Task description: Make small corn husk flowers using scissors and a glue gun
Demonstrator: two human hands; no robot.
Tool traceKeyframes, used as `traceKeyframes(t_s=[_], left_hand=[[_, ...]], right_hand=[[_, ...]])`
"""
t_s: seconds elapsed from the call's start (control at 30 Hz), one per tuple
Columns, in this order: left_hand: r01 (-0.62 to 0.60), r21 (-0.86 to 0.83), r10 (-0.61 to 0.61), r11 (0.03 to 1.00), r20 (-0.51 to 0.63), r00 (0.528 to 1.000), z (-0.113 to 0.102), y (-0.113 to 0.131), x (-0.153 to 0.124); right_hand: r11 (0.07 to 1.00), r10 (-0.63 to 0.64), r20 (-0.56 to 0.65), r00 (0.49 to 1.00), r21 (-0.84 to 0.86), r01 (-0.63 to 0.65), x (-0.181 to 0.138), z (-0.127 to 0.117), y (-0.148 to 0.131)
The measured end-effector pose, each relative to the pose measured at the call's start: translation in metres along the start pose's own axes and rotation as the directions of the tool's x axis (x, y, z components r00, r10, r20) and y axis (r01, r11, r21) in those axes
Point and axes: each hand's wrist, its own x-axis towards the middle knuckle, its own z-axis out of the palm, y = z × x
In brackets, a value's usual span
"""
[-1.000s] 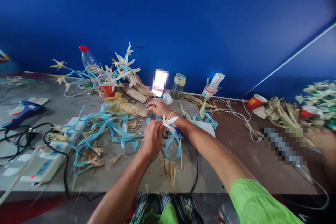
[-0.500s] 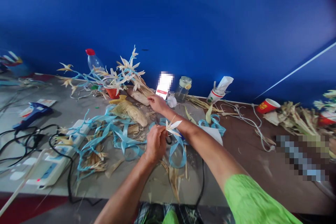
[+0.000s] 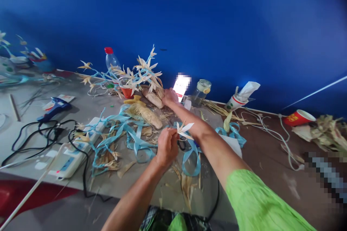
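My left hand [image 3: 167, 147] is closed, pinching a flower of pale dried husk petals [image 3: 185, 130] above the littered tabletop. Reaching forward past it, my right hand [image 3: 170, 96] is at the dried husk bundle [image 3: 152, 97], its fingers curled in. What those fingers hold, if anything, is hidden. Left of it, husk flowers on blue-wrapped stems [image 3: 146, 65] stand in a red cup [image 3: 127, 92]. A yellowish fibrous piece [image 3: 145, 112] lies between my hands and the blue ribbon [image 3: 127, 130]. A loop of the ribbon hangs just below the held flower.
Behind my right hand are a lit phone [image 3: 181, 87] and a lidded glass jar [image 3: 202, 91]. A power strip [image 3: 69, 158], black cords and a blue glue gun [image 3: 54, 109] lie left. Rightward are a tissue-filled cup [image 3: 234, 101], white cable [image 3: 287, 151] and a tipped red cup [image 3: 299, 117].
My view has turned left, so the table's things sit farther right. My right hand has moved slightly up to the dried husks. My left hand still holds the flower.
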Motion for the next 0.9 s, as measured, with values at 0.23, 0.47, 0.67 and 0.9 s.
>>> traceKeyframes(t_s=[0.23,0.47,0.67,0.9], left_hand=[[0.037,-0.014,-0.037,0.999,0.029,0.999,0.001,-0.001,-0.003],[0.23,-0.093,-0.235,0.969,-0.048,0.971,0.003,-0.004,-0.001],[0.292,-0.159,-0.312,0.943,-0.114,0.943,0.005,-0.01,0.002],[0.255,-0.12,-0.264,0.959,-0.062,0.963,0.004,-0.012,0.0]], right_hand=[[0.951,-0.029,-0.075,0.997,0.306,0.051,0.012,-0.034,0.001],[0.706,0.033,0.034,0.999,0.706,-0.047,0.0,-0.072,0.014],[0.695,0.116,0.066,0.991,0.707,-0.129,-0.018,-0.084,0.029],[0.987,0.085,-0.29,0.953,0.156,-0.041,-0.024,-0.086,0.02]])
